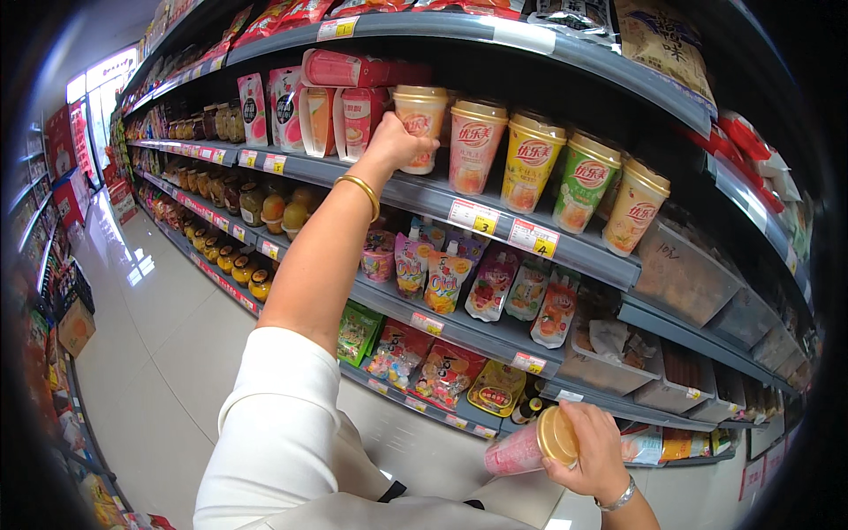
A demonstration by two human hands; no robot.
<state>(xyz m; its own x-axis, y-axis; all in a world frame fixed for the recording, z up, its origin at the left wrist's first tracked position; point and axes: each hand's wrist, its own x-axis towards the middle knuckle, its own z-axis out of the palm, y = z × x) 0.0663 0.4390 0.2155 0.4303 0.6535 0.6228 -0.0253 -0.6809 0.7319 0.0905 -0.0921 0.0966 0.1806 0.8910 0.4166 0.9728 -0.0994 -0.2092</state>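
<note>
My left arm reaches up to the shelf, and my left hand point(396, 143) is closed around a pale orange drink cup point(420, 108) with a gold lid, standing at the shelf front. To its right stand a pink cup point(475, 148), a yellow cup point(532, 166), a green cup point(584, 184) and a cream cup point(633, 210), all with gold lids. Low at the right, my right hand point(590, 449) grips another pink cup point(514, 450) by its gold lid, tilted on its side in front of my legs. The fingertips partly cover that lid.
Pink drink boxes point(355, 119) adjoin the left hand's cup. Below are jelly pouches point(449, 278), candy bags point(449, 371) and clear plastic bins point(685, 269). The upper shelf edge point(459, 28) overhangs the cups. A tiled aisle point(146, 327) runs off at the left.
</note>
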